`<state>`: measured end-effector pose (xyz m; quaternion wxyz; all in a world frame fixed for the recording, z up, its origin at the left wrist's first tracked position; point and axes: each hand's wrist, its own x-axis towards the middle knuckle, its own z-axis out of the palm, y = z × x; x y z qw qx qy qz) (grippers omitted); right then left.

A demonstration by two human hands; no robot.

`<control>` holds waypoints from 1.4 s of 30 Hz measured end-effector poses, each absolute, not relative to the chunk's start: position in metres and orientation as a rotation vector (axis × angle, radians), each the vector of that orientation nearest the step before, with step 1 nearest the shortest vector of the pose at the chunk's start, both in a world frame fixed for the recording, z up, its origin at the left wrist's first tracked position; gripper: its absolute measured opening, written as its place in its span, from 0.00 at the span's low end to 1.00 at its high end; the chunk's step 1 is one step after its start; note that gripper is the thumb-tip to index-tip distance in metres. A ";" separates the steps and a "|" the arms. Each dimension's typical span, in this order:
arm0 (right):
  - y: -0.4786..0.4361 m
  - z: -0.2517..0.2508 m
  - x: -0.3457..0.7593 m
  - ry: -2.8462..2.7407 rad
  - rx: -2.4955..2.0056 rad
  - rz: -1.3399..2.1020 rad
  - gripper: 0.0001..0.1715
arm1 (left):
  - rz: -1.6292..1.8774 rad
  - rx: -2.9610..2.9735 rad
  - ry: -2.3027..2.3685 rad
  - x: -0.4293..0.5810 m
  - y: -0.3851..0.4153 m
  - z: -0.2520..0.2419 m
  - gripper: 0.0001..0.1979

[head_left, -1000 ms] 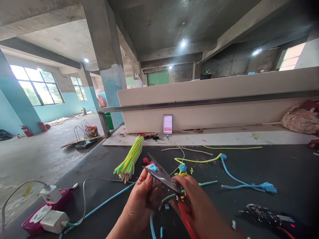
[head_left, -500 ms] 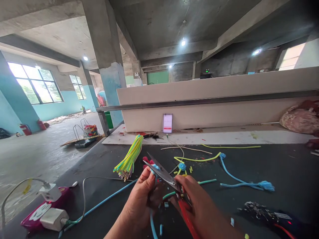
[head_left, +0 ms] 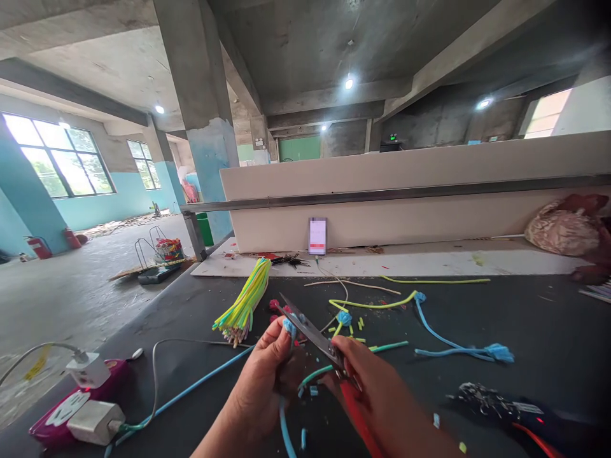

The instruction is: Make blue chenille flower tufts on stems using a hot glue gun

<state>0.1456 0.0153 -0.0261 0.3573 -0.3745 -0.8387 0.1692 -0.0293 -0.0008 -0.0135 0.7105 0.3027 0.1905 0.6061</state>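
Note:
Between the thumb and fingers of my left hand (head_left: 265, 369) is a fuzzy blue chenille stem (head_left: 289, 326). Its bunched end pokes out above the thumb, and a blue tail hangs below the hand. My right hand (head_left: 370, 385) is wrapped round red-handled scissors (head_left: 312, 332). Their blades point up and left, slightly apart, right beside the blue tuft; whether they touch it I cannot tell. A green stem (head_left: 317, 375) lies between the hands, partly hidden. Dark red fuzzy pieces (head_left: 273, 312) sit behind the blade tips. Small blue snippets (head_left: 314, 390) lie below.
A bundle of yellow-green stems (head_left: 248, 296) lies to the left. Beyond are a blue pompom (head_left: 344, 318) on a yellow stem and a blue stem piece (head_left: 499, 353). A phone (head_left: 317, 236) leans on the back panel. A purple power strip (head_left: 48, 429) with cables occupies the left; a black device (head_left: 515, 404), the right.
The scissor blades have drawn slightly closer together, and more of the blue tuft shows above my left thumb. The whole view has shifted a little.

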 end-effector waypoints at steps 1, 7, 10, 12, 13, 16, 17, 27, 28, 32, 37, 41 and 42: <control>0.017 -0.028 0.146 -2.129 -0.946 0.438 0.10 | 1.342 0.682 0.433 -0.031 -0.001 -0.013 0.13; 0.022 -0.034 0.147 -2.099 -0.932 0.471 0.20 | 1.301 0.791 0.466 -0.038 0.001 -0.009 0.14; 0.016 -0.024 0.147 -2.153 -0.942 0.498 0.17 | 1.280 0.801 0.466 -0.039 0.000 -0.007 0.12; 0.012 -0.017 0.147 -2.185 -0.952 0.516 0.17 | 1.281 0.786 0.481 -0.039 -0.001 -0.007 0.11; 0.010 -0.015 0.147 -2.194 -0.958 0.517 0.17 | 1.279 0.783 0.488 -0.039 -0.001 -0.008 0.12; 0.009 -0.012 0.147 -2.206 -0.965 0.497 0.19 | 1.257 0.794 0.511 -0.039 -0.002 -0.008 0.13; 0.010 -0.013 0.147 -2.208 -0.967 0.488 0.18 | 1.249 0.800 0.521 -0.039 -0.003 -0.009 0.13; 0.011 -0.014 0.147 -2.224 -0.925 0.488 0.18 | 1.249 0.833 0.497 -0.040 0.001 -0.016 0.13; 0.011 -0.014 0.148 -2.222 -0.904 0.494 0.19 | 1.249 0.841 0.477 -0.040 0.002 -0.018 0.13; 0.012 -0.018 0.149 -2.229 -0.860 0.489 0.24 | 1.223 0.859 0.415 -0.042 0.005 -0.024 0.12; 0.011 -0.012 0.149 -2.253 -0.944 0.509 0.21 | 1.227 0.871 0.461 -0.042 0.003 -0.022 0.13; 0.010 -0.009 0.148 -2.246 -0.958 0.506 0.18 | 1.213 0.864 0.507 -0.042 0.001 -0.018 0.15; 0.010 -0.010 0.148 -2.240 -0.952 0.512 0.18 | 1.204 0.864 0.510 -0.041 0.000 -0.017 0.15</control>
